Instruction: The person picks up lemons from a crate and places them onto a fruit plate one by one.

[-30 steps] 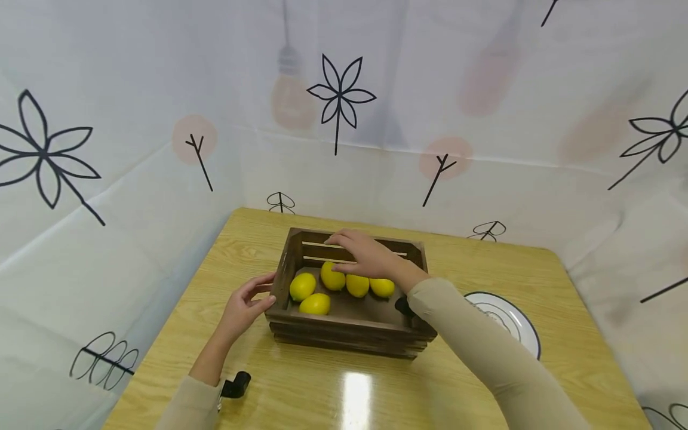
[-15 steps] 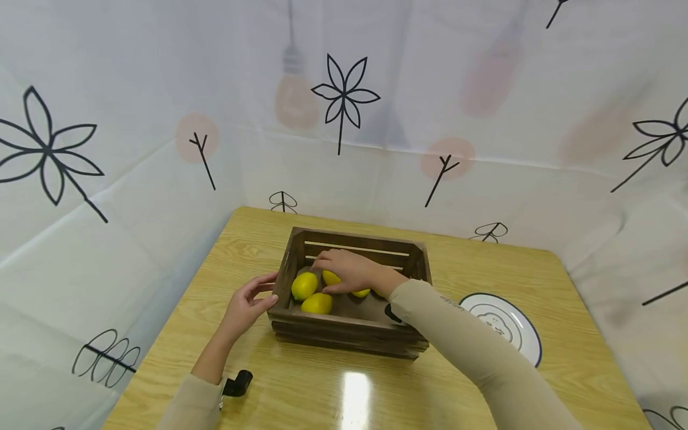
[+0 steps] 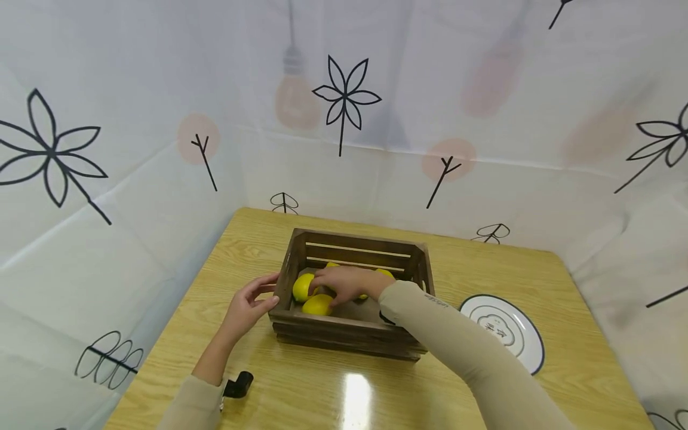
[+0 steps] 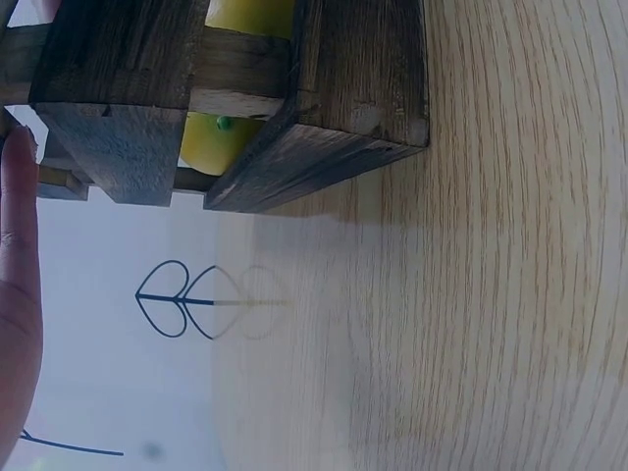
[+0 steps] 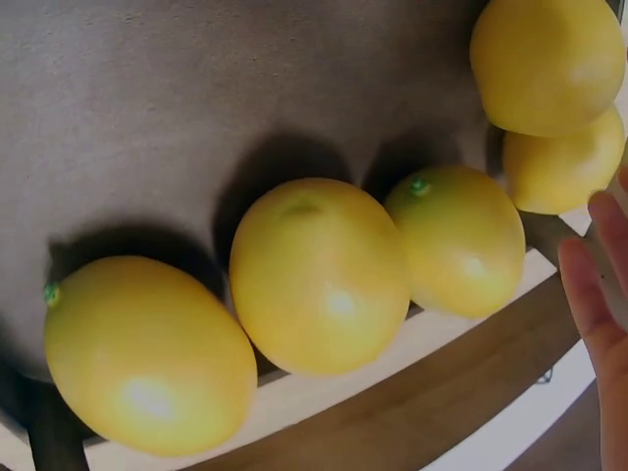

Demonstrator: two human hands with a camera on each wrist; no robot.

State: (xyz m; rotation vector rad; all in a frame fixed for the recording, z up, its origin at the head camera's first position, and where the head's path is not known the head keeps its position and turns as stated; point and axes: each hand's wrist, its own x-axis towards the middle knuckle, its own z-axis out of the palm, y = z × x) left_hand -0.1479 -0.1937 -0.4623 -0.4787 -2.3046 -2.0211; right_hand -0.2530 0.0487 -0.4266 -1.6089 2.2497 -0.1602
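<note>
A dark wooden crate (image 3: 344, 325) with slatted walls holds several yellow lemons. My left hand (image 3: 242, 307) rests against its left end, thumb at the front corner. The left wrist view shows a straight finger (image 4: 18, 216) touching a slat. Inside the crate, my right hand (image 3: 344, 282) is low over the lemons, palm down. Its fingertips are beside the left lemon (image 3: 303, 288), and the thumb is by the front lemon (image 3: 318, 305). In the right wrist view the fingers (image 5: 589, 294) look spread, near two lemons. The hand hides part of the other lemons.
A white plate (image 3: 529, 352) with a dark rim lies on the wooden table (image 3: 290, 382) right of the crate, partly behind my right sleeve (image 3: 430, 322). A black wrist device (image 3: 240, 385) sits at my left cuff. Patterned white cloth (image 3: 376, 179) hangs around the table.
My right hand has gone down from above the crate to the lemons at its left side. The left hand keeps its place at the crate's left end.
</note>
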